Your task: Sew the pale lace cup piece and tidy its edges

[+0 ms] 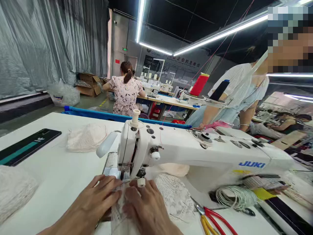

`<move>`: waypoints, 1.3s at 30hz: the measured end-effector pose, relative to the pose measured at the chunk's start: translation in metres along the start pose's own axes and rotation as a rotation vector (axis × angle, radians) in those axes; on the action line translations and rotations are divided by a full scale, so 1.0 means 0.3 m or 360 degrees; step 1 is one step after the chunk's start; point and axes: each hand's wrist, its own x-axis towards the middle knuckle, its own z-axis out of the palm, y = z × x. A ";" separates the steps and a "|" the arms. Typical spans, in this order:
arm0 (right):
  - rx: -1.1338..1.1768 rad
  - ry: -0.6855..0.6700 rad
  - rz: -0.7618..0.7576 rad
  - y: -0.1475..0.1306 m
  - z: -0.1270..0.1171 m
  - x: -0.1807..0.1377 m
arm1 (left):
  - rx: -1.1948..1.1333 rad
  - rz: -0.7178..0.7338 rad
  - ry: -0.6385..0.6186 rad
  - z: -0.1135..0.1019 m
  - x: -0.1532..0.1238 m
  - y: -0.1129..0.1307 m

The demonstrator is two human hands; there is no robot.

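Feeding under the presser foot of the white sewing machine, a strip of white lace lies flat on the table. Most of it trails toward six o'clock, so by the look of it the seam is barely begun. The left hand and right hand press it down, fingers spread, gripping nothing. More lace waits at ten o'clock; red-handled scissors lie at four o'clock.

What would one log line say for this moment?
left hand: flat on lace | right hand: flat on lace | lace: under needle of sewing machine | scissors: right, untouched
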 end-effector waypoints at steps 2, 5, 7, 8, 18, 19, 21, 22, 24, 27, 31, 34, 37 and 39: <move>0.0025 -0.0091 -0.0086 0.008 0.001 -0.004 | -0.0012 0.0015 0.0083 0.030 -0.008 -0.013; 0.0138 -0.0303 -0.0131 0.019 -0.026 0.011 | 0.0046 0.0047 0.0115 0.045 -0.022 -0.015; 0.0241 -0.0471 -0.0115 0.028 -0.059 0.034 | 0.0137 0.0087 0.0092 0.037 -0.034 -0.005; 0.0282 -0.0524 -0.0103 0.033 -0.074 0.046 | 0.0191 0.0108 0.0074 0.033 -0.040 -0.001; 0.0409 -0.0275 -0.0097 0.087 -0.067 0.062 | 0.0286 0.0102 0.0213 0.091 -0.044 -0.012; 0.0386 -0.0256 -0.0090 0.087 -0.066 0.061 | 0.0290 0.0108 0.0207 0.086 -0.038 -0.011; 0.0322 -0.0206 -0.0095 0.082 -0.064 0.057 | 0.0306 0.0124 0.0160 0.071 -0.030 -0.005; 0.0281 -0.0169 -0.0124 0.078 -0.062 0.054 | 0.0315 0.0125 0.0128 0.064 -0.029 -0.001; 0.0206 -0.0143 -0.0246 0.065 -0.055 0.044 | 0.0313 0.0130 0.0094 0.052 -0.030 0.004; 0.0149 -0.0165 -0.0414 0.037 -0.038 0.023 | 0.0222 0.0192 0.0060 0.043 -0.035 0.007; 0.0088 0.0110 -0.0449 0.002 -0.030 0.016 | 0.0117 0.0162 0.0127 0.030 -0.024 0.011; 0.0122 0.0204 -0.0409 -0.008 -0.049 0.025 | 0.0064 0.0127 0.0197 0.018 0.000 0.019; 0.0199 0.0181 -0.0381 -0.003 -0.067 0.027 | 0.0001 0.0102 0.0212 0.027 0.009 0.021; 0.0223 0.0120 -0.0403 0.002 -0.070 0.022 | -0.0019 0.0097 0.0199 0.052 -0.005 0.017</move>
